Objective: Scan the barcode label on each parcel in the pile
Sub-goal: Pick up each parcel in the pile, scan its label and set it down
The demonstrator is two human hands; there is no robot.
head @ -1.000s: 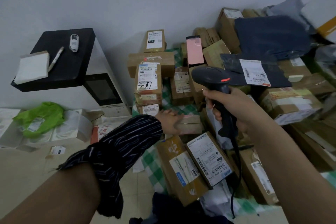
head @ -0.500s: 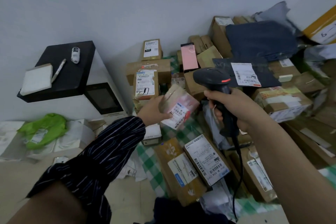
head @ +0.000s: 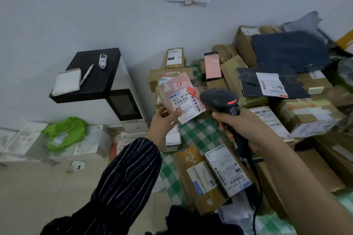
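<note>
Facing a corner of a room with a pale grey wall and a beige tiled floor. Working over a green-and-white checked cloth spread on that floor, with a big pile of brown cardboard parcels crowding it and climbing toward the right.

Holding up, in the left hand, a small brown cardboard parcel with pink tape, in the air and clear of the pile. Pinching it by its lower corner, with fingers curled behind and thumb in front. Showing its white barcode label upward, toward the camera, with the long side of the parcel slanting from upper left down to lower right.

Gripping, in the right hand, the handle of a black handheld barcode scanner with an orange stripe, with fingers wrapped fully round it and a black cable hanging below.

Holding the two very close: keeping the scanner head just to the right of the label, at nearly the same height, apparently with the nose pointing left toward it. Probably sitting too near and too much from the side for a clean reading. Likely needing either to tip the label more toward the scanner nose or to draw the scanner back a little to the right. Not being able to tell about any pressing of the trigger, nor about any beam on the label.
</note>
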